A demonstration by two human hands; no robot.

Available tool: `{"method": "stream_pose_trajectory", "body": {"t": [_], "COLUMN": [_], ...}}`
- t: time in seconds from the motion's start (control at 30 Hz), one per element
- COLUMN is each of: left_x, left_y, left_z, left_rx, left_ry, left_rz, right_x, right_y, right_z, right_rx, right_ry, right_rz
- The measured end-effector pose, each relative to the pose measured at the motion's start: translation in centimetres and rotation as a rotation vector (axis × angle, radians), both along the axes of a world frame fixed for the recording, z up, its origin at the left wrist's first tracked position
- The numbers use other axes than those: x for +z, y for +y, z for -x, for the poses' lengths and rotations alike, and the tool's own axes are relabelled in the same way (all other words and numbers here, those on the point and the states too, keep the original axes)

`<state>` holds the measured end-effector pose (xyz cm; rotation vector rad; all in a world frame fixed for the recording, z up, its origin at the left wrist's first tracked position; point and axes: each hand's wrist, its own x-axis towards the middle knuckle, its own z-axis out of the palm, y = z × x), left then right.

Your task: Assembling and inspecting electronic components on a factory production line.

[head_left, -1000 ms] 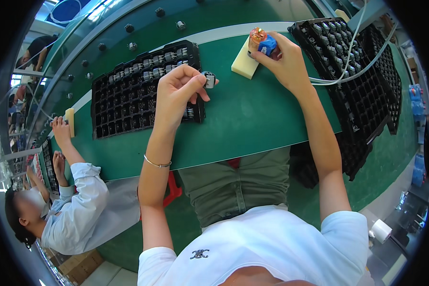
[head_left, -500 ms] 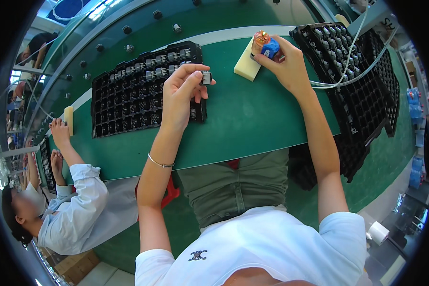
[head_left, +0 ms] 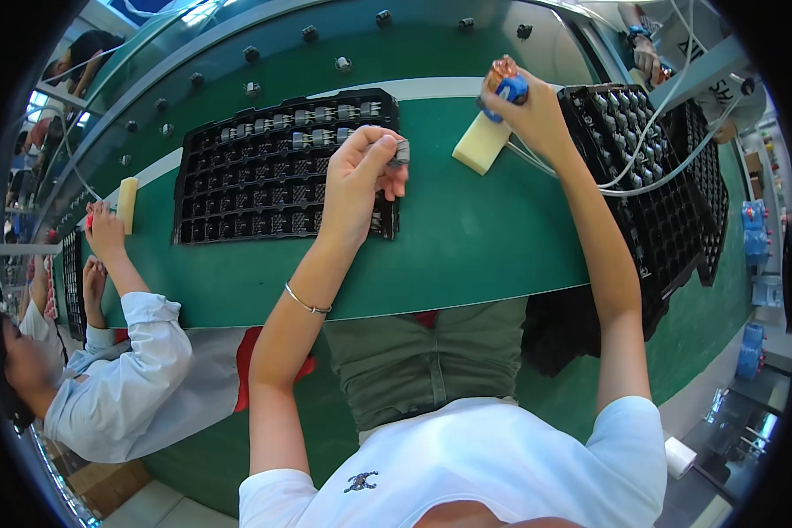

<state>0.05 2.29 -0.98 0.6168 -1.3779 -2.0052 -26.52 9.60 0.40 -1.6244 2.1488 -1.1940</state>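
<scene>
My left hand (head_left: 356, 180) pinches a small grey metal part (head_left: 400, 152) between thumb and fingers, above the right edge of a black compartment tray (head_left: 273, 180). Similar metal parts sit in the tray's far rows, and many of its nearer pockets hold none. Farther right, my right hand (head_left: 537, 114) is closed around a small object, clear orange at one end and blue (head_left: 511, 89) at the other; its exact kind I cannot make out. It is held over the far end of a pale yellow block (head_left: 482, 148), which rests on the green table (head_left: 466, 238).
At the right, stacked black trays (head_left: 656, 211) hold metal parts, with pale tubes (head_left: 620, 187) running across them. Several small parts stand on the green surface (head_left: 431, 48) beyond the table's pale border. A co-worker (head_left: 123, 378) sits at left; another person's hand (head_left: 647, 62) shows at upper right.
The whole view has shifted, the tray and block now lower in the picture. The orange-and-blue object has tilted in my right hand. The metal part in my left hand has turned slightly.
</scene>
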Motion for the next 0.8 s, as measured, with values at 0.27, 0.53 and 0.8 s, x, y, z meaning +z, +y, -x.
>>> {"method": "stream_pose_trajectory", "body": {"t": [0.27, 0.53, 0.8], "left_x": [0.2, 0.3, 2.1], "left_y": [-0.5, -0.3, 0.7], "left_z": [0.2, 0.4, -0.2], "left_rx": [0.046, 0.058, 0.127], "left_ry": [0.048, 0.064, -0.008], "left_rz": [-0.031, -0.025, 0.150], "right_x": [-3.5, -2.4, 4.4], "right_y": [-11.3, -13.0, -2.0], "right_z": [5.2, 5.5, -4.3], "right_rx": [-0.110, -0.097, 0.306], "right_ry": [0.085, 0.201, -0.641], "right_rz": [0.087, -0.050, -0.008]}}
